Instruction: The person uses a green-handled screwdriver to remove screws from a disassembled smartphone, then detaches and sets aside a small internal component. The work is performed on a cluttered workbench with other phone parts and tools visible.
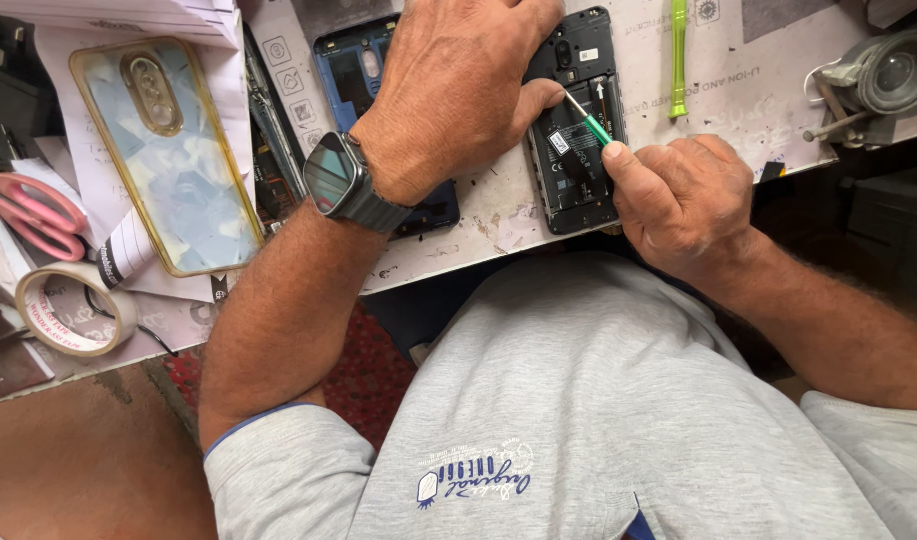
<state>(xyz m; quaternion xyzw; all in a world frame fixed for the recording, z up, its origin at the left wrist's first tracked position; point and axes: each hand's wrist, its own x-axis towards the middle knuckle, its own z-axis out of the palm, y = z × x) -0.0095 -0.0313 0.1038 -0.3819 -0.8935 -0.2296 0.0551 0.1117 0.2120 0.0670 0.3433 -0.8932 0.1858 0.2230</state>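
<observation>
Black and opened, the phone (576, 130) is lying back-up near the front edge of the worktop (498, 215), its inner parts showing. From the head camera, the right hand (683, 200) is pinching a small green-handled screwdriver (590, 120) between thumb and fingers, closed on the handle, with the metal tip pointing into the upper part of the phone. The left hand (453, 90) is resting over the phone's left side, its thumb pressing down on the body just beside the screwdriver tip; whether its other fingers are curled around anything cannot be told, as they are running out of the top of the frame. A dark square watch (340, 180) is sitting on the left wrist. Partly under that hand, a blue phone shell (343, 70) is lying beside the black one. Further toward the left edge, a clear gold-rimmed phone case (168, 150) is lying on papers, with pink-handled scissors (38, 212) and a roll of tape (73, 305) near the front left corner. A light green pry tool (678, 55) is lying toward the back, and a grey round lens-like device (893, 75) is sitting at the right edge.
</observation>
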